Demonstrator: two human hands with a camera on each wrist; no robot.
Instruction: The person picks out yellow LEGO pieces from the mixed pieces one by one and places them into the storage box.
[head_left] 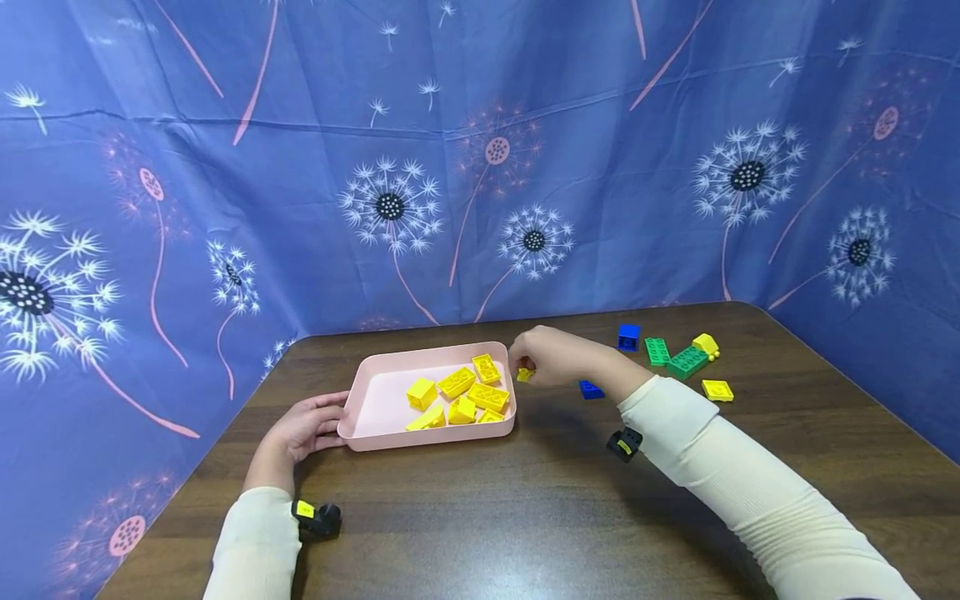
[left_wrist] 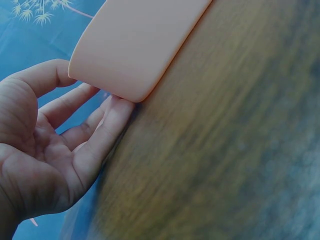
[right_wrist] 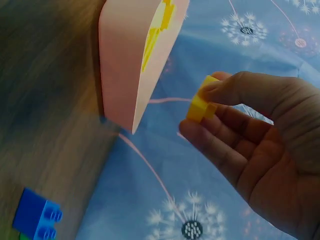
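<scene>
A pink tray (head_left: 382,442) lies on the table with several yellow toy bricks (head_left: 456,382) in its right half. At the tray's left end, my left hand (head_left: 303,427) rests its extended fingertips against the outer wall; the left wrist view shows these fingers (left_wrist: 110,120) along the tray's end. Just beyond the right rim, my right hand (head_left: 555,357) pinches a small yellow toy brick (right_wrist: 201,104) between thumb and fingertips. Part of that brick is covered by the thumb in the right wrist view.
Right of my right hand lie a blue brick (head_left: 628,337), green bricks (head_left: 687,362), a rounded yellow piece (head_left: 706,345) and a flat yellow brick (head_left: 717,390). Another blue brick (head_left: 591,389) shows beside my right forearm. A blue dandelion-print cloth (head_left: 450,208) hangs behind the table.
</scene>
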